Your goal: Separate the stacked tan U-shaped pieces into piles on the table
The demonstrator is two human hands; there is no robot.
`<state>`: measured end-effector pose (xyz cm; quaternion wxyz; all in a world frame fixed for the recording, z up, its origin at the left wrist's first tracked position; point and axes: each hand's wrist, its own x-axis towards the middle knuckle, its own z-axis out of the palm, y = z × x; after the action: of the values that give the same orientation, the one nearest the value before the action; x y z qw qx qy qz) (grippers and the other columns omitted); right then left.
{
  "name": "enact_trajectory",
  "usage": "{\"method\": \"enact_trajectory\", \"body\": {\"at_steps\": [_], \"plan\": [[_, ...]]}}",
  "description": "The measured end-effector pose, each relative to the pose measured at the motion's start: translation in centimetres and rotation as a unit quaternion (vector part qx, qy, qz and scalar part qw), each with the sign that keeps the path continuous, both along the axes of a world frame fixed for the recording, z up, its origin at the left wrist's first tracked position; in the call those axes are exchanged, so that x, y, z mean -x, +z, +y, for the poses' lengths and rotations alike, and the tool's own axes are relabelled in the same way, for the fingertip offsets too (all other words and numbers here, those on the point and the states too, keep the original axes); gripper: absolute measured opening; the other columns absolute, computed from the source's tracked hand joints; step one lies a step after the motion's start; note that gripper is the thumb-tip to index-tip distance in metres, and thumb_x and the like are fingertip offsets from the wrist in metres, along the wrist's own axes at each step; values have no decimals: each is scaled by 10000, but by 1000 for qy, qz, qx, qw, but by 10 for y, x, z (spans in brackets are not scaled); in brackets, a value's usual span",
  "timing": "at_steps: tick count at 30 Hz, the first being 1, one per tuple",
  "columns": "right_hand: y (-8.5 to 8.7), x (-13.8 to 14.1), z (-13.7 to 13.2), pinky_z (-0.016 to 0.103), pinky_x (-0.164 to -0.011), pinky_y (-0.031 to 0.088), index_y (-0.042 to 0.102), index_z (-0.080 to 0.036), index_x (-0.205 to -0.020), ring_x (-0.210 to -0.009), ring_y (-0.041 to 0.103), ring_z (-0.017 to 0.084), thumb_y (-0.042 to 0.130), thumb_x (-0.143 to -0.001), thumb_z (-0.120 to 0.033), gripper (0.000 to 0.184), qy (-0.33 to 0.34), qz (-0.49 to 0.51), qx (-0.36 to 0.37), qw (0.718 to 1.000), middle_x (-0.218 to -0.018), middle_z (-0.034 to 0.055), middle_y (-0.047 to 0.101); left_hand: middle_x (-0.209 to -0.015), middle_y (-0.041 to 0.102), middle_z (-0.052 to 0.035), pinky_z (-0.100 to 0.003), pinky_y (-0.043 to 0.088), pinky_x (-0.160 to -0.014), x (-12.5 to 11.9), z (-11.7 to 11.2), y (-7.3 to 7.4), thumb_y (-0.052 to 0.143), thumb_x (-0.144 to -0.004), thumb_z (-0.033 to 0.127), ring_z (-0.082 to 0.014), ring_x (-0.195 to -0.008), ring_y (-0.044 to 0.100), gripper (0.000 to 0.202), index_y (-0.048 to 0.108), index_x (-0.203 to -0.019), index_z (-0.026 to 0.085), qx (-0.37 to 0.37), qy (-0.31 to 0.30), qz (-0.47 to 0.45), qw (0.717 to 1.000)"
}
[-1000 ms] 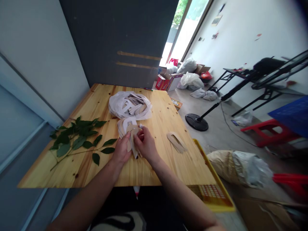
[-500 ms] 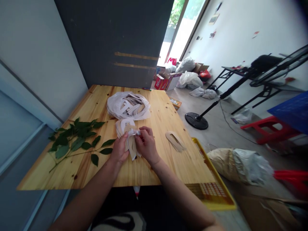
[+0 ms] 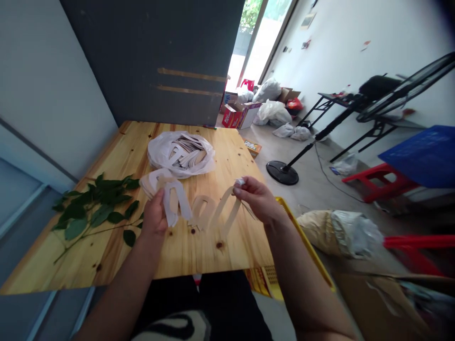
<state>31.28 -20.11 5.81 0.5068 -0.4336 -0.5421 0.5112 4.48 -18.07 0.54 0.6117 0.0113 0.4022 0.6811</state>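
Far left, branch on table, leaves just beside left forearm; left hand mostly closed, thumb and fingers pinching white cutout, arched, its legs pointing toward the person and slightly right; stack of similar arches directly behind that hand, open bag of more beyond it; middle, tan loop between the two hands, close to midway, long axis running toward the person with a slight lean left; tan strip just right of it, arched end up at right hand, legs slanting down and left toward the loop; right hand closed to a fingertip pinch on that arched end; tan pieces blurred, so cannot tell whether the loop touches wood.
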Motion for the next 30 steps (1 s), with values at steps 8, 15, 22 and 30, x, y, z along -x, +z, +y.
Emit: {"method": "enact_trajectory", "body": {"at_steps": [8, 15, 22, 30], "plan": [[-59, 42, 34, 276, -657, 453, 644, -212, -806, -691, 595, 144, 855, -682, -527, 399, 104, -45, 121, 986, -737, -4, 653, -844, 803, 23, -227, 607, -834, 24, 11, 0, 510, -1003, 106, -133, -877, 761, 230, 723, -1002, 190, 1, 21, 12, 1000], [-82, 50, 57, 252, -574, 397, 606, -221, -779, -627, 540, 139, 680, -828, -326, 138, 41, -257, 55, 964, -665, -35, 589, -932, 819, -17, -299, 623, -897, 23, 13, -17, 638, -921, 127, -211, -1053, 753, 175, 753, -1010, 224, 7, -3, 22, 1000], [-54, 64, 33, 304, -706, 476, 605, -211, -867, -708, 599, 148, 596, -900, -269, 67, -115, -334, -116, 928, -928, 44, 638, -927, 815, -51, -337, 626, -907, 9, 5, -16, 725, -841, 130, -244, -1024, 766, 193, 742, -1026, 182, -18, -8, 48, 999], [-40, 110, 4, 301, -677, 532, 625, -224, -1127, -712, 615, 146, 607, -935, -293, 205, -93, -284, -187, 936, -1075, 82, 627, -943, 811, -88, -414, 615, -898, -12, -11, -4, 818, -763, 244, -282, -926, 779, 329, 725, -1063, 146, -93, -46, 54, 993]]}}
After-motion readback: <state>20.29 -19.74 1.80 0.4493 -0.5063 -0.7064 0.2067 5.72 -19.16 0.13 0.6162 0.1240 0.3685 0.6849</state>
